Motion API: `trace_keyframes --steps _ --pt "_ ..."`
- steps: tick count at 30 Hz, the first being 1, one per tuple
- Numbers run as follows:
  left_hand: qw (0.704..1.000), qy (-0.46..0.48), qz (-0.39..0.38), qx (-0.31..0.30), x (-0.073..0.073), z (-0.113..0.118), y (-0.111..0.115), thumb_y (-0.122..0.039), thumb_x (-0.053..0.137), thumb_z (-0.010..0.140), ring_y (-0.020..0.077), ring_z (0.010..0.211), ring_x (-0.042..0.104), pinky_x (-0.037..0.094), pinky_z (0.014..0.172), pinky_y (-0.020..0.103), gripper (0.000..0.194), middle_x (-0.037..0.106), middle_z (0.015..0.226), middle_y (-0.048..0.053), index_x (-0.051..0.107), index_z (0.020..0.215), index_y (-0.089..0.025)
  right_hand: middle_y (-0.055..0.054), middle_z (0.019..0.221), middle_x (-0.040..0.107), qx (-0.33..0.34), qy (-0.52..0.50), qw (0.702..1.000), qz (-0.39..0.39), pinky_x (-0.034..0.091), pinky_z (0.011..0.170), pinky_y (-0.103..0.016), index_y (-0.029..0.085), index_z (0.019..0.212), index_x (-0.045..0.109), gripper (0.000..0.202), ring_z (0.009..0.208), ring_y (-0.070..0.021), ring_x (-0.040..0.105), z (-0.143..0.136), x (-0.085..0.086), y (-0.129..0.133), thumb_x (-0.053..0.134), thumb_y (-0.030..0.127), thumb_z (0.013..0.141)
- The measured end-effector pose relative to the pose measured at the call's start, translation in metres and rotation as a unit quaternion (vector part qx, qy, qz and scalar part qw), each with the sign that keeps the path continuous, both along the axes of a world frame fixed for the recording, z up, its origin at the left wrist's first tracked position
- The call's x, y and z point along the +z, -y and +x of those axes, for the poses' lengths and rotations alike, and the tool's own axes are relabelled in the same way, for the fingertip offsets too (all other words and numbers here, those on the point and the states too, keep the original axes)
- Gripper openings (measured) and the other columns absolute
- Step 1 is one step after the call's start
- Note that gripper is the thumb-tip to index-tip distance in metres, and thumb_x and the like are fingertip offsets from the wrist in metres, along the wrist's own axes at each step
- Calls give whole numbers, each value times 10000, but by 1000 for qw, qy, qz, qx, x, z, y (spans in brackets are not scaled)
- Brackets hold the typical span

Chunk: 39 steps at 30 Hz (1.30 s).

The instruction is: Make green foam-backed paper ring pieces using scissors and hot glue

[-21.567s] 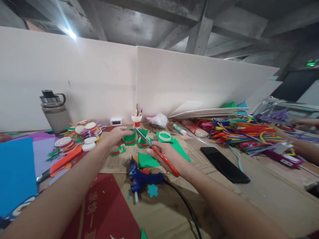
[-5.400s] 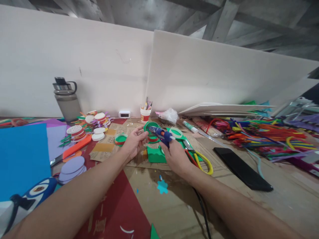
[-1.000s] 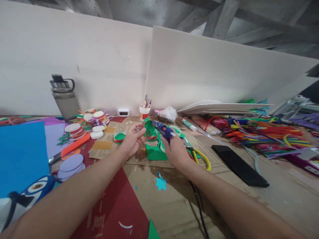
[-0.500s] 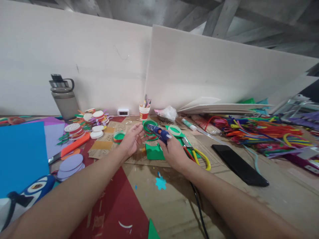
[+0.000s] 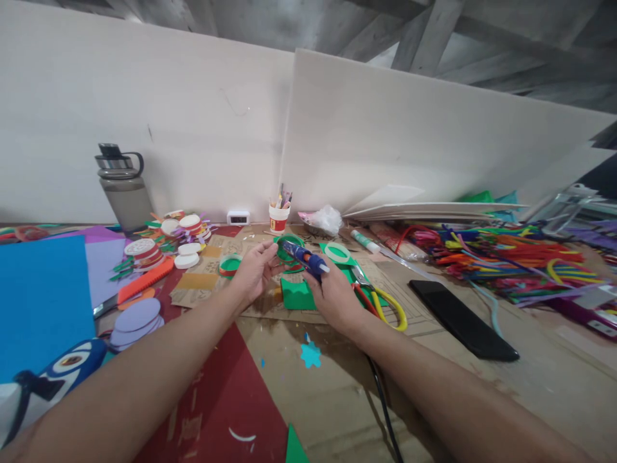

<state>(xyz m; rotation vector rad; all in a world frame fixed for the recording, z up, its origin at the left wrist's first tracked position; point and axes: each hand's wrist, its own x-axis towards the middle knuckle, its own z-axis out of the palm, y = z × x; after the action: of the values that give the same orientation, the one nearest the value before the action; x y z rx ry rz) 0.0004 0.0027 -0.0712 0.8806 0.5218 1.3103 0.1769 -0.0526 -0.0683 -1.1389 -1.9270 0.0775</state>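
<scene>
Lying nearest me are a pointed green scrap [image 5: 295,447] and, past it, a blue star cut-out [image 5: 311,354], with a black cord [image 5: 384,402] trailing to their right. Beyond these my hands work close together but apart from each other: my right hand [image 5: 337,299] is wrapped around a blue glue gun [image 5: 314,263], and the thumb and fingers of my left hand [image 5: 255,273] pinch the left edge of a green-lined ring [image 5: 295,240], just ahead of the green sheet [image 5: 297,294]. I judge the step in hand to be gluing inside that ring, since the nozzle points into its opening; the next move calls for a steady pinch and fingertips clear of the hot tip. Whether any glue is out, I can't tell. To my left a low, red-banded ring [image 5: 231,264] has green inside it, and scissors [image 5: 395,312] lie by my right wrist. Farther back, a red-and-white paper cup [image 5: 279,222] stands upright, holding pens or pencils [image 5: 282,194], and a grey see-through bottle [image 5: 126,199] stands capped at the left, apparently mostly full.
</scene>
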Motion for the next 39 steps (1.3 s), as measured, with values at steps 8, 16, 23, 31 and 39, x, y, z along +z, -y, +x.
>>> trace_keyframes --steps 8,16,23,31,39 --pt "997 -11 -8 73 6 7 8 -217 769 727 136 643 675 598 696 312 237 715 779 30 606 881 -140 -171 1135 643 -30 -4 999 26 463 963 -486 148 1177 564 306 1083 -296 601 0 2 -2 449 260 916" --pt "995 3 10 102 8 5 8 -203 768 720 156 723 703 585 689 302 242 726 815 26 594 880 -150 -177 1148 644 -48 -23 999 6 489 948 -483 150 1201 549 331 1081 -311 610 -1 4 -1 467 247 895" --pt "996 -8 8 86 5 8 9 -200 790 696 165 691 690 588 731 352 268 695 721 22 561 824 -143 -178 1150 640 -43 -36 998 2 485 950 -467 158 1194 557 325 1087 -301 609 -2 7 0 451 251 901" --pt "1000 -21 17 12 5 10 11 -238 804 689 201 746 711 586 774 371 329 741 819 70 626 944 -130 -164 1120 652 -12 -10 1000 -5 489 925 -435 147 1155 570 298 1041 -277 617 0 2 -2 453 266 909" --pt "1000 -20 19 11 2 8 7 -239 817 673 180 738 703 577 782 337 325 740 826 67 661 929 -113 -170 1123 653 10 -8 1000 1 492 917 -434 140 1172 558 306 1044 -283 617 1 2 -2 463 261 907"
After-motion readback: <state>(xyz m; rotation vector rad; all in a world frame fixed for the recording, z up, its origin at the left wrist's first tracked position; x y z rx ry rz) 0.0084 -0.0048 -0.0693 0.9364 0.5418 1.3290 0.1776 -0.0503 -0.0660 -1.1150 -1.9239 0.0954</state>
